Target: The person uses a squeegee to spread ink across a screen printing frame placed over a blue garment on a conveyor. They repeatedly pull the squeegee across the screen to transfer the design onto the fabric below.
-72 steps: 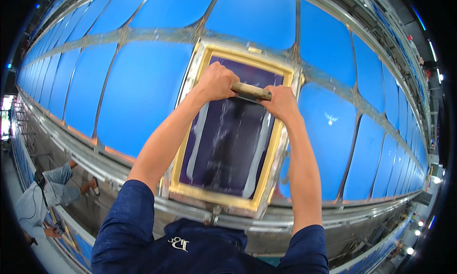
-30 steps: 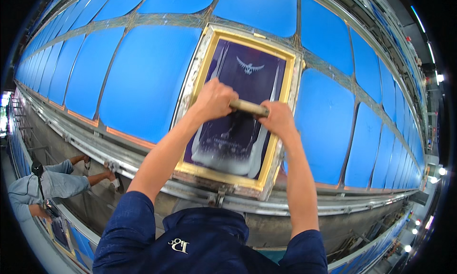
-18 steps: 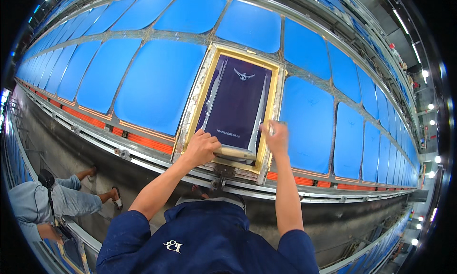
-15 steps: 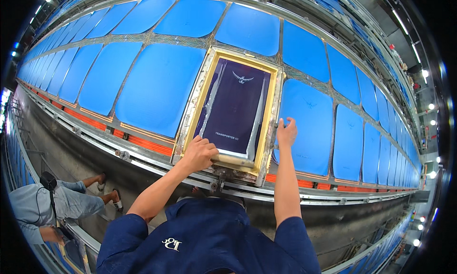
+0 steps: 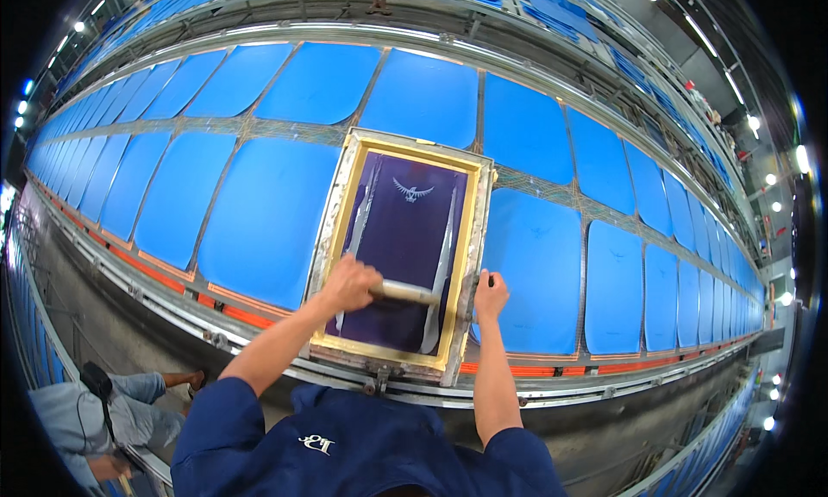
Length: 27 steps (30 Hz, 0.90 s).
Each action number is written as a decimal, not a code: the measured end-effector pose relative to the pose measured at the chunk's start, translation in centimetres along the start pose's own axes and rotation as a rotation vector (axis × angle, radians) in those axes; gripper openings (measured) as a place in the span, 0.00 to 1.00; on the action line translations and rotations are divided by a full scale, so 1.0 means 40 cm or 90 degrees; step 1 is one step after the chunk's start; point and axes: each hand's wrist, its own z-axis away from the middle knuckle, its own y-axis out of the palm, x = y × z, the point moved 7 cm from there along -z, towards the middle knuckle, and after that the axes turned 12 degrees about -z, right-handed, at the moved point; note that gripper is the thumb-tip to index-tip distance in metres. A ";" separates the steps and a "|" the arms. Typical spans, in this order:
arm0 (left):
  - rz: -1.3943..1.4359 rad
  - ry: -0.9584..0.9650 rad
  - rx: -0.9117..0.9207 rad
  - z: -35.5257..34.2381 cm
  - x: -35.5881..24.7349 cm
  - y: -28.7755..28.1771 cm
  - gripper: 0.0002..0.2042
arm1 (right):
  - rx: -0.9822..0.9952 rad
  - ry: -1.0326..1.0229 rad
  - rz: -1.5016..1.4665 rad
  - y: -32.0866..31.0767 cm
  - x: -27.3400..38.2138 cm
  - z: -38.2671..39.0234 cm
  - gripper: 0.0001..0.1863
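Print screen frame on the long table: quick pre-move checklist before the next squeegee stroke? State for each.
1. Left hand grips the squeegee handle: ok.
2. Right hand on the squeegee: not ok, it rests on the right edge of the screen frame instead.
3. Frame lies flat over a blue panel position, square to its neighbours: ok as far as visible.
4. Bird motif on the mesh clear of the squeegee: ok.
5. Ink enough on the mesh: cannot tell, only pale streaks show.
6. Person seated at lower left away from the frame: ok.
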 end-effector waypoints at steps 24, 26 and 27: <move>-0.102 -0.015 -0.107 0.237 -0.167 0.026 0.10 | 0.055 -0.002 0.007 0.027 -0.056 -0.021 0.17; -0.064 -0.045 -0.082 0.299 -0.232 -0.027 0.10 | 0.074 -0.021 0.018 0.005 -0.063 -0.056 0.17; -0.039 -0.061 -0.067 0.298 -0.256 -0.063 0.10 | 0.085 -0.030 0.023 -0.005 -0.063 -0.067 0.17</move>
